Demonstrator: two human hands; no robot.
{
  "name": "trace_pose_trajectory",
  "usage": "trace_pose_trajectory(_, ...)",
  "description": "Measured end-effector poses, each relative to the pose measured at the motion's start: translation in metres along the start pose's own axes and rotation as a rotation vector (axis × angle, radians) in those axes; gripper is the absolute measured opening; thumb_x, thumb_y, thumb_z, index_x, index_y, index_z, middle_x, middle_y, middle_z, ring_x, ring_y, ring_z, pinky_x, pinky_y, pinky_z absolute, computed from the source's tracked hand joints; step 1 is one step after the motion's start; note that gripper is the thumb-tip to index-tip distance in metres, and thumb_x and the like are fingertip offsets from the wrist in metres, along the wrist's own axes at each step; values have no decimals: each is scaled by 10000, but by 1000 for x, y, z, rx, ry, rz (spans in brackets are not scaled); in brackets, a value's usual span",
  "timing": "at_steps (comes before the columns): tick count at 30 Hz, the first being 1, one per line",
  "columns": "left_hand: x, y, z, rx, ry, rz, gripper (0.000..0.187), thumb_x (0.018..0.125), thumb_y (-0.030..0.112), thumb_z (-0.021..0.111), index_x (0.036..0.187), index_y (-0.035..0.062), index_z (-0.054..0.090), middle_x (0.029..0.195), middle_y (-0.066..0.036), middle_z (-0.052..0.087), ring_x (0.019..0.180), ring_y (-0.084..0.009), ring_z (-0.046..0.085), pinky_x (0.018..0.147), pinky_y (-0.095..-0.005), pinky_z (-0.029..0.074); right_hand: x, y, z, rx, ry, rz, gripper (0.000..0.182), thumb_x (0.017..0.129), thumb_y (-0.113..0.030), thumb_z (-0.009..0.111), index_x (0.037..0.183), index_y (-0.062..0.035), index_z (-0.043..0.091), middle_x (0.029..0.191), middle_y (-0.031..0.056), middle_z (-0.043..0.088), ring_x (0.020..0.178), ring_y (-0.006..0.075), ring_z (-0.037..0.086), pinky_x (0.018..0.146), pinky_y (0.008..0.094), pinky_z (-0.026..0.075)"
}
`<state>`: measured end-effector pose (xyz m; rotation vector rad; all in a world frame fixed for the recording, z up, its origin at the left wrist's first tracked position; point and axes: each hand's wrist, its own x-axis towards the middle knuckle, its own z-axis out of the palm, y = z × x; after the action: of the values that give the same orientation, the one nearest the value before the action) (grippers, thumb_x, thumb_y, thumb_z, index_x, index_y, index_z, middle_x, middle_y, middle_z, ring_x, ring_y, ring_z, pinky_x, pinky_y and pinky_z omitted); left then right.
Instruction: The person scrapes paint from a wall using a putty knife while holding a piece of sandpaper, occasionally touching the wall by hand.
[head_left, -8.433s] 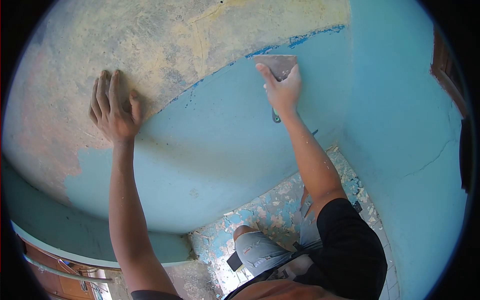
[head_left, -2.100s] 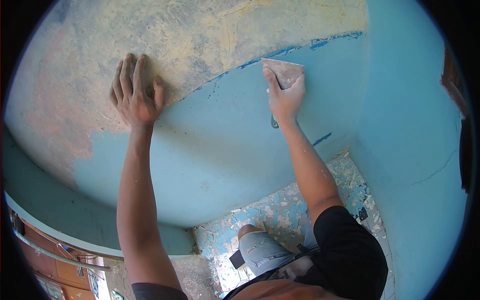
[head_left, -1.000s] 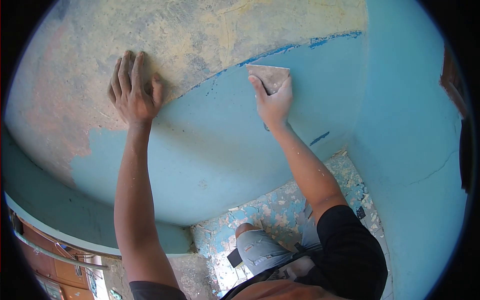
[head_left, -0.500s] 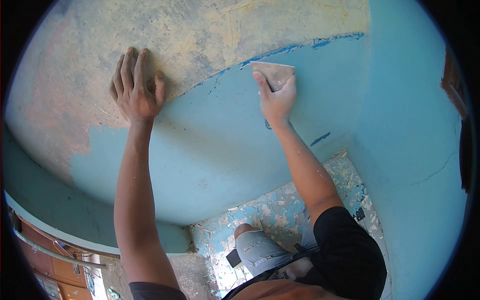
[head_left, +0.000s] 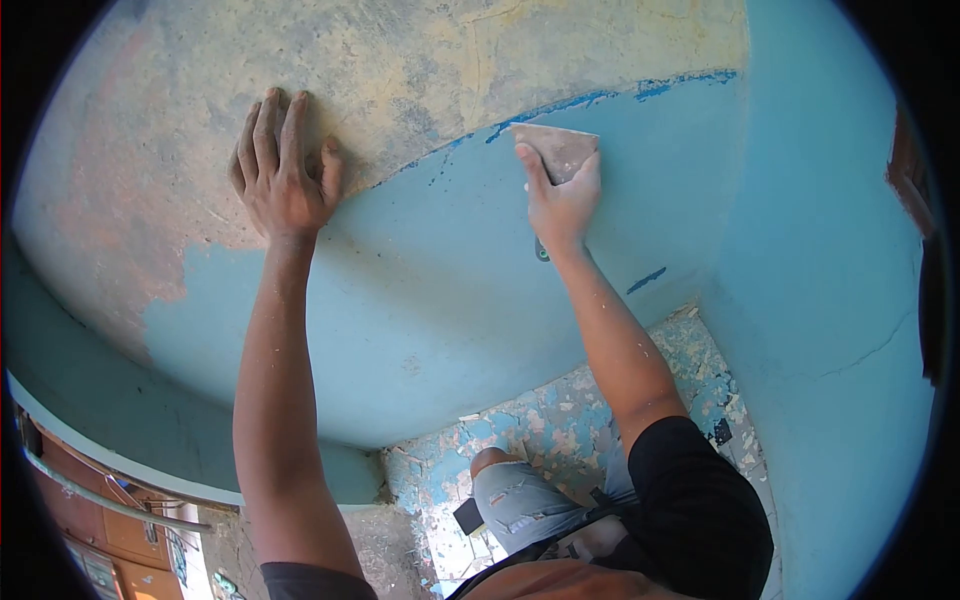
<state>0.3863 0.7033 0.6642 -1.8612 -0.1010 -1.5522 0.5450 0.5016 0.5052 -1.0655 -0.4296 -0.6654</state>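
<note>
My right hand is wrapped round a putty knife, its broad dusty blade against the blue paint just below the scraped edge. The end of its handle shows under my wrist. A dark blue strip runs along the border between the paint and the bare plaster above. To the left, my left hand lies flat on the plaster with fingers stretched up and thumb out, holding nothing.
Paint flakes cover the floor at the wall's foot, around my knees. A blue side wall with a crack meets this wall on the right. At lower left is a curved opening edge with a pipe beyond it.
The putty knife and my right hand sit slightly lower and further right against the wall. My left hand stays flat on the plaster. The whole view has shifted a little.
</note>
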Motion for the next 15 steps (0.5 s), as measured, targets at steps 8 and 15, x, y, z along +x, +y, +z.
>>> trace_pose_trajectory(8, 0, 0, 2, -9, 15, 11, 553, 947, 413, 564, 1478, 257, 582, 1544, -45, 537, 1437, -252, 473, 1180, -439, 312, 6, 2, 1, 69, 54, 134, 648, 855, -450, 863, 1117, 53, 550, 939, 195, 710, 821, 317, 720, 710, 418, 572)
trace_pose_trajectory(15, -1, 0, 0, -7, -2, 9, 555, 945, 406, 565, 1479, 256, 579, 1547, -44, 533, 1438, -252, 471, 1180, -443, 313, 5, -3, -1, -92, -10, -18, 628, 866, -456, 853, 1097, 44, 552, 936, 198, 709, 827, 313, 723, 699, 417, 573)
